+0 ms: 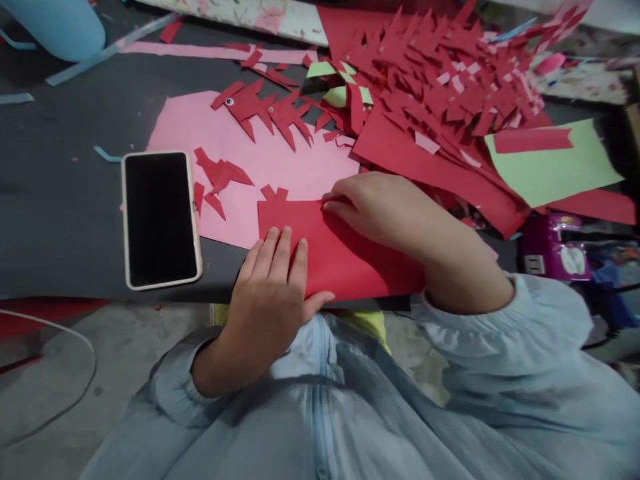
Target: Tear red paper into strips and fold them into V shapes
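Dark and matte, the table (60, 207) carries a smooth pink sheet (325, 167) with an angled outline, on which lie jagged red cut-outs (247, 110), pointed and flat, one with a glossy round eye. Beyond, a spiky heap of red paper pieces (425, 73) rises in overlapping layers beside a stiff pale-green sheet (555, 177). Nearest the wearer, a plain red sheet (365, 263), straight-edged and roughly rectangular, lies at the table's near edge, partly over the pink one; its long axis runs left to right, about parallel to that edge, one short end toward the phone (160, 220). Of the hands, the left hand (273, 287) rests palm down on the sheet's left part, fingers extended and slightly parted, gripping nothing. The right hand (367, 203) is curled, thumb and fingertip drawn together, pinching the sheet's far edge.
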